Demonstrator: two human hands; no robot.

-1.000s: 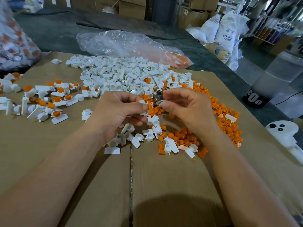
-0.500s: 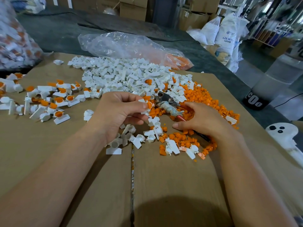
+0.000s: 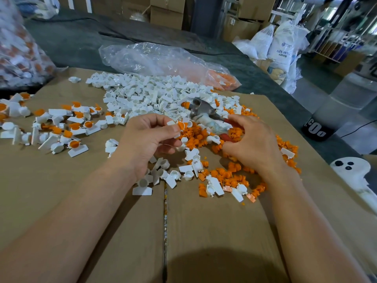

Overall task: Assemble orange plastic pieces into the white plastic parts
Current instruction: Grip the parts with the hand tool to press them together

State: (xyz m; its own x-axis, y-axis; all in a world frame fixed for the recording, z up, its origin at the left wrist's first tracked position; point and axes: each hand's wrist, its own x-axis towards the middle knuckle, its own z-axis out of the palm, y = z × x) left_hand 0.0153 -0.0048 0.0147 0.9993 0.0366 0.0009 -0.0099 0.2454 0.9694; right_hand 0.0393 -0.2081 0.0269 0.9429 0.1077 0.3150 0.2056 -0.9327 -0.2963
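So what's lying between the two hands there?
In the head view, loose orange pieces and a few white parts, plus pliers with red handles, lie between the left hand and right hand.

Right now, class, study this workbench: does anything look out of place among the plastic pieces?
Yes. A pair of metal pliers with red handles lies across the orange pieces, at the right hand's fingertips: the only tool among loose plastic. Two paler pink pieces also sit in the orange heap.

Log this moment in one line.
left hand: pinches white part with orange piece in it | right hand: on orange pile by pliers, grip unclear | finished pieces: heaped left on cardboard
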